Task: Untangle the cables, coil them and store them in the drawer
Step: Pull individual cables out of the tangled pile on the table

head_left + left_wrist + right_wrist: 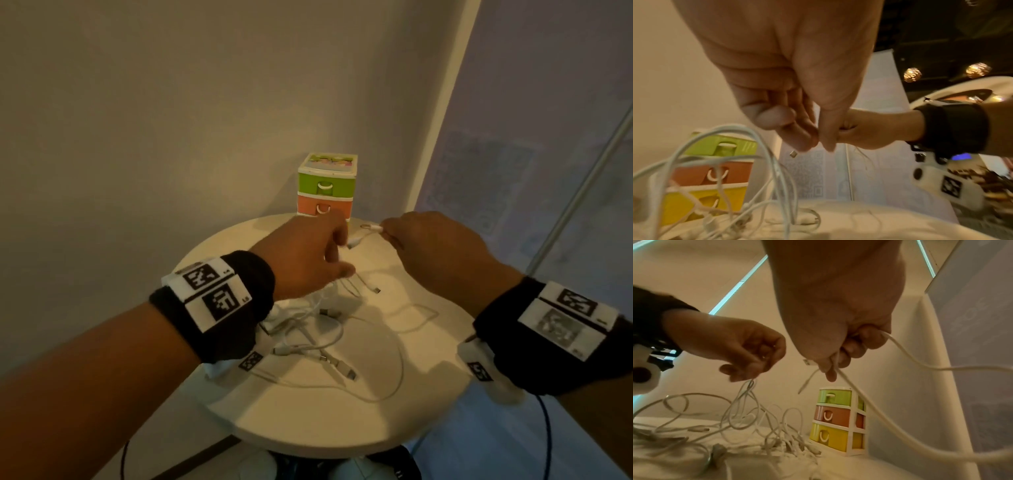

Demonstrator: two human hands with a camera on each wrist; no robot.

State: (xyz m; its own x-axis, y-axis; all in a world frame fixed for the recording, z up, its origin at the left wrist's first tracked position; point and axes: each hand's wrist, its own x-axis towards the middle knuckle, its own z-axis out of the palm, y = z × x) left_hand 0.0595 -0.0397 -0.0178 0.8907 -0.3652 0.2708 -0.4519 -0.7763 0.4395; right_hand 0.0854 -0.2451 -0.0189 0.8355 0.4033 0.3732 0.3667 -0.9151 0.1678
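A tangle of white cables point(318, 329) lies in the middle of a round white table point(308, 421). My left hand point(342, 253) hovers over it and pinches a few thin strands point(751, 384), lifting them off the heap point(756, 418). My right hand point(390, 236) is beside it, fingers curled round one white cable point(859, 395) just behind its plug point(370, 226). That cable trails off right and down. A small drawer unit point(325, 188) with green, orange and yellow drawers point(838, 418), all closed, stands at the table's far edge.
The unit sits in a wall corner, with a pale panel point(513, 171) close on the right. A white adapter block point(748, 467) lies among the cables at the near left. The table's right half holds only one loose loop point(411, 318).
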